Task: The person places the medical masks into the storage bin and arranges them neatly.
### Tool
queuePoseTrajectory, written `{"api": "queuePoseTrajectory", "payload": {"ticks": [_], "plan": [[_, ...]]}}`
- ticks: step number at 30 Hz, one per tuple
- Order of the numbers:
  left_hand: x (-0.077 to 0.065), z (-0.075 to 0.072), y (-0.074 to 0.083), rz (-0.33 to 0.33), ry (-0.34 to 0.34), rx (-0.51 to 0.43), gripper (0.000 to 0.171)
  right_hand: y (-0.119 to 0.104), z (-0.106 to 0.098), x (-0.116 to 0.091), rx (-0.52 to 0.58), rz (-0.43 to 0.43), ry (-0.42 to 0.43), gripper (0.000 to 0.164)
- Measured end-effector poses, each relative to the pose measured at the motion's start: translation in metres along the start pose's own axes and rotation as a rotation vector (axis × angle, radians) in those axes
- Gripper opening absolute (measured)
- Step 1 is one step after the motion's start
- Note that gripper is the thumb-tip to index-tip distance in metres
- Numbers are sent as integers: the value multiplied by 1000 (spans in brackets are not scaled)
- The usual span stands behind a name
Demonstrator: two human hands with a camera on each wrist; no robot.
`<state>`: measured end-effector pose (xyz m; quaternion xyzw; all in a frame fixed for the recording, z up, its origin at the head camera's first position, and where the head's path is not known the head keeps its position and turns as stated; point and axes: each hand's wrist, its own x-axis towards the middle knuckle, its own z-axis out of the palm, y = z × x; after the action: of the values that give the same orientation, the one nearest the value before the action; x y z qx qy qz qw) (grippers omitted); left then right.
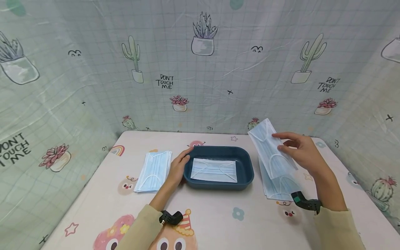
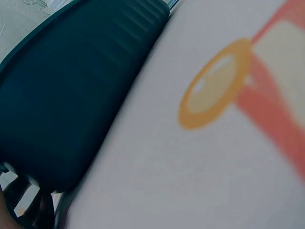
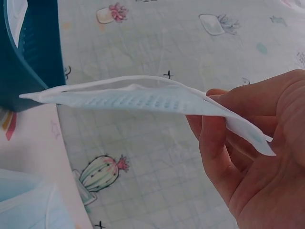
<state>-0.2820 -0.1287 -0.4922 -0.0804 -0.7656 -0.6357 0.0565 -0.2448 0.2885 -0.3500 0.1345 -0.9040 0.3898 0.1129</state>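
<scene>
My right hand pinches a light blue pleated face mask between thumb and fingers. It is raised at a tilt, its white ear loops showing. Below it on the table lies a stack of blue face masks, partly covered by the held one. In the middle stands a dark teal plastic basket with one mask lying flat inside. My left hand holds the basket's left end, thumb at the rim; in the left wrist view it is mostly out of frame beside the slotted end.
Left of the basket lies another stack of blue masks, close to my left forearm. The white table has printed cartoon figures. A cactus-patterned cloth hangs behind and at both sides. Each wrist wears a small black camera.
</scene>
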Motion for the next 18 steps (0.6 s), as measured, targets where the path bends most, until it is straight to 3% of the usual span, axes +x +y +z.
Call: {"api": "queuePoseTrajectory", "payload": {"ticks": [13,18], "plan": [[2,1,-2,13,10,5,42,-24,11,8,19,-88,-21,38],[2,1,0,7,11,16,42,-38,18,18,16,-85,-80,37]]}}
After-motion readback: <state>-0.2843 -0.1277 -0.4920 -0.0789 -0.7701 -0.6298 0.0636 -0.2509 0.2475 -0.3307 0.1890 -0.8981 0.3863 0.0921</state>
